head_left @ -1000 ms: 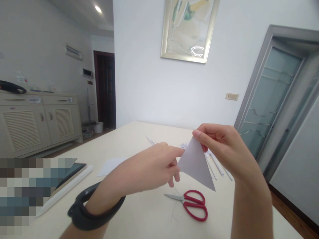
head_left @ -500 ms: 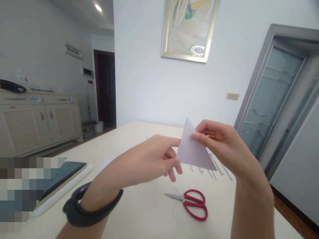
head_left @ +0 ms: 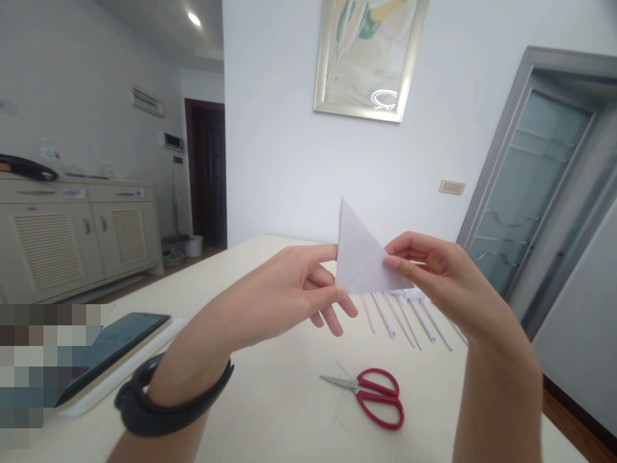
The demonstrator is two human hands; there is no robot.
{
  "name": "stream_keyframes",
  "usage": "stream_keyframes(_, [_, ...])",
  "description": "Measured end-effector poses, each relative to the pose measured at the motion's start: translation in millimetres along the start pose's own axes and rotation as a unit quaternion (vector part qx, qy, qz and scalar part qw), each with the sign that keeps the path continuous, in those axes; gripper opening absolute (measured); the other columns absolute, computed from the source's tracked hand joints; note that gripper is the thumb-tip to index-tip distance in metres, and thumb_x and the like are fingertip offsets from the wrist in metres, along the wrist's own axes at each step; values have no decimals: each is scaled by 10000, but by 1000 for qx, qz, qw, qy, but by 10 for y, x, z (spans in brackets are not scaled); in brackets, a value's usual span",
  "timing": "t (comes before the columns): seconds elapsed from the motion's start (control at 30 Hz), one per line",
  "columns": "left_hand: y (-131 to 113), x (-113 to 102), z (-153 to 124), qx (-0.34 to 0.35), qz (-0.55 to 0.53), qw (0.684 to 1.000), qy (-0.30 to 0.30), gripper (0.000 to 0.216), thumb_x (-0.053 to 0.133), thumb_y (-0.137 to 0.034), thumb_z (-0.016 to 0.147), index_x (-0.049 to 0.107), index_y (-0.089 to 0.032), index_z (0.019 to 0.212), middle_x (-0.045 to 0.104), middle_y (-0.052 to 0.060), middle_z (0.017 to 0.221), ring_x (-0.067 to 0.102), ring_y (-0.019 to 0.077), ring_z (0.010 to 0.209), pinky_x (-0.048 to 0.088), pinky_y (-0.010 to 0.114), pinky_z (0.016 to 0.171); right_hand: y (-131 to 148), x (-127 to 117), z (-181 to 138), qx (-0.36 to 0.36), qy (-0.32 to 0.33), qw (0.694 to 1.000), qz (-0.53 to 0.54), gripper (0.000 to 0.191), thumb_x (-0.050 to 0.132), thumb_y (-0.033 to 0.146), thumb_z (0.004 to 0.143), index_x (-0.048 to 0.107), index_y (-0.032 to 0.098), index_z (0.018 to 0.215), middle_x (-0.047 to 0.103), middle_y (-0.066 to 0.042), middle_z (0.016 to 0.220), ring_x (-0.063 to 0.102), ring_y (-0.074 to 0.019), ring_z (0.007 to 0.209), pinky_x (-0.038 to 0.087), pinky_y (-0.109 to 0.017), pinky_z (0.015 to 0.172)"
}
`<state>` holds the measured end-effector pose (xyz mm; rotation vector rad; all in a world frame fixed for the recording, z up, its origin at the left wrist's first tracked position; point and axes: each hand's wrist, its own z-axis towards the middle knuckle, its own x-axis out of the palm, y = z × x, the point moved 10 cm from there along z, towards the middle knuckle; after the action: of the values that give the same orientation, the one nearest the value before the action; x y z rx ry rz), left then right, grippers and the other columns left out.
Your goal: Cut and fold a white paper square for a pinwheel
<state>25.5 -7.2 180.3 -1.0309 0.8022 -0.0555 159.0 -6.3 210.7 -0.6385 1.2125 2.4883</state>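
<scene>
the left hand (head_left: 289,289) and the right hand (head_left: 434,276) hold a white paper triangle (head_left: 359,257) up in the air, above and beyond the red scissors (head_left: 376,395). the left fingers (head_left: 324,252) are closed narrow on the triangle's left edge, thumb under and forefinger along the top. the right fingers (head_left: 409,246) pinch its lower right corner, thumb pressed on the near face. one tip of the triangle points straight up and its long edge slopes down toward the right hand.

the scissors lie shut on the cream table (head_left: 270,411), blades pointing left. just beyond the scissors, a row of thin white paper strips (head_left: 409,318) lies side by side on the table. well to the left of the scissors a dark tablet (head_left: 116,344) rests on a white tray. a black wristband (head_left: 168,402) circles the left wrist, left of the scissors.
</scene>
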Motion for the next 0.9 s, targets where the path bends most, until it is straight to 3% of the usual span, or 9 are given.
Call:
stream_keyframes(0.2, [-21, -40, -3, -10, -18, 1000, -12, 214, 550, -346, 905, 556, -331, 1118, 713, -55, 884, 711, 146, 824, 552, 219, 685, -30, -152, -18, 0, -39, 999, -3, 163, 580, 312, 909, 637, 207, 799, 598, 22, 729, 488, -99, 653, 365, -217, 554])
stream_keyframes(0.37, [-45, -77, 0, 13, -35, 999, -12, 149, 562, -250, 898, 555, -308, 1036, 670, -67, 810, 707, 135, 819, 544, 176, 647, -36, -178, -16, 7, -46, 999, 2, 166, 589, 308, 900, 646, 199, 788, 585, 27, 691, 472, -90, 605, 343, -207, 517])
stream_keyframes(0.47, [-58, -183, -3, 41, -32, 996, -66, 328, 639, -243, 842, 539, -360, 1132, 661, -55, 859, 693, 153, 843, 565, 193, 633, -42, -171, -14, 6, -43, 999, 12, 157, 593, 305, 897, 652, 199, 798, 595, 25, 693, 491, -89, 604, 350, -202, 516])
stream_keyframes(0.6, [-108, -369, -63, 81, -16, 980, -179, 485, 684, -271, 794, 507, -413, 1222, 610, -16, 1207, 633, 222, 1062, 596, 239, 666, -49, -155, -22, 12, -36, 999, 21, 158, 593, 307, 899, 658, 202, 801, 600, 24, 708, 507, -90, 620, 364, -196, 527])
stream_keyframes(0.67, [-147, -421, -101, 100, -15, 971, -217, 515, 686, -242, 778, 509, -402, 1235, 575, -7, 1287, 598, 249, 1136, 594, 246, 699, -46, -138, -29, 13, -27, 999, 27, 160, 590, 307, 902, 656, 202, 802, 601, 25, 713, 510, -90, 624, 370, -196, 530])
stream_keyframes(0.8, [-238, -422, -131, 134, -54, 962, -234, 475, 664, -196, 775, 553, -343, 1213, 569, 12, 1315, 585, 265, 1157, 580, 272, 756, -17, -71, -32, 5, 4, 999, 41, 151, 574, 289, 914, 648, 207, 812, 608, 23, 733, 523, -99, 647, 394, -205, 553])
stream_keyframes(0.9, [-303, -355, -111, 151, -96, 962, -208, 330, 647, -207, 808, 616, -303, 1122, 647, 2, 1183, 618, 216, 1075, 555, 235, 745, 47, 1, -34, -18, 30, 999, 41, 148, 560, 267, 922, 645, 214, 813, 608, 20, 756, 530, -109, 690, 416, -217, 598])
